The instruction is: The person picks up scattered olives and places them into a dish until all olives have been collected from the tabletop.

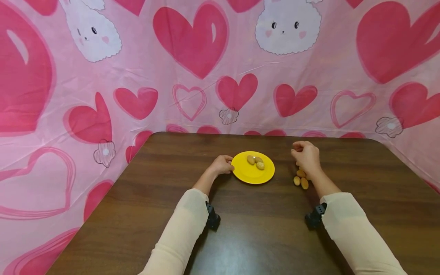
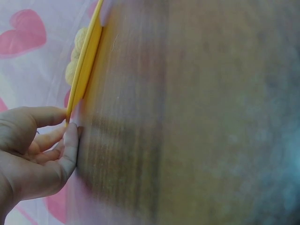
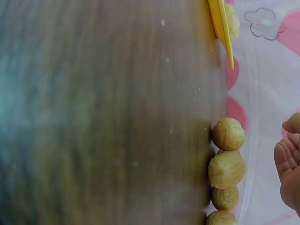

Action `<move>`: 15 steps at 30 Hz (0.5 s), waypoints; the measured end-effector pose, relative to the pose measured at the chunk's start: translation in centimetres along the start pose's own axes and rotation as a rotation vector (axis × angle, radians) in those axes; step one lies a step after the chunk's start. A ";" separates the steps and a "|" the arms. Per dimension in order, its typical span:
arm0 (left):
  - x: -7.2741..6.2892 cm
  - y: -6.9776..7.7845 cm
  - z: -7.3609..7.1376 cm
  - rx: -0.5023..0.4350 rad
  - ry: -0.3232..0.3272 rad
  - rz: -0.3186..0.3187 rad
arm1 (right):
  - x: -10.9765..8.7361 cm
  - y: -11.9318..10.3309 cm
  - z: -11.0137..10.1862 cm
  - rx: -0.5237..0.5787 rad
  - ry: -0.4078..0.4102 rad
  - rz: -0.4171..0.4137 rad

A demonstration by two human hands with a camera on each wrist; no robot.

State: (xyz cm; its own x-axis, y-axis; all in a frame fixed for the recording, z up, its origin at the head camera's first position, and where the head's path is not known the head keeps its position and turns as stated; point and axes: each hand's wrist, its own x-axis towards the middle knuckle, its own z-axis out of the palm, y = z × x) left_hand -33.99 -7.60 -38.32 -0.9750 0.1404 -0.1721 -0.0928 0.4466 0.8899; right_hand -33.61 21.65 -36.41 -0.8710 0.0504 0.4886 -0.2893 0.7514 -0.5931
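Note:
In the head view my left hand (image 1: 221, 165) pinches the left rim of a yellow plate (image 1: 249, 177); the left wrist view shows thumb and fingers on its edge. Three tan puffed puris (image 1: 260, 166) lie on the plate towards its far side. My right hand (image 1: 306, 157) hovers just beyond several more puris (image 1: 304, 183) on the table, its fingers loosely bent. At the edge of the right wrist view, my right hand (image 3: 290, 164) shows a gap between thumb and fingers, with nothing visible in it. Golden, wrinkled puris (image 3: 227, 168) line up close to that hand.
The brown wooden table (image 1: 251, 221) has its far edge against a pink cloth (image 1: 165, 99) printed with hearts and rabbit faces. Black wrist cameras (image 1: 212, 219) are strapped at both cream sleeves (image 1: 183, 221).

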 end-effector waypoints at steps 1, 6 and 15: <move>0.0 0.0 0.0 0.000 0.000 0.000 | 0.0 0.1 -0.1 0.001 0.007 0.001; 0.0 0.0 0.1 0.001 -0.001 -0.001 | -0.3 0.5 -0.3 -0.010 0.044 -0.007; -0.1 0.1 0.1 0.008 0.007 -0.011 | -0.6 1.1 -1.1 -0.090 -0.028 0.083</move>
State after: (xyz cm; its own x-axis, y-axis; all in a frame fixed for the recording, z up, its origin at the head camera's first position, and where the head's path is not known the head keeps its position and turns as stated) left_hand -33.91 -7.47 -38.30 -0.9753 0.1289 -0.1792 -0.1024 0.4549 0.8846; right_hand -33.00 23.13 -36.64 -0.9015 0.0977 0.4215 -0.1798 0.8015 -0.5704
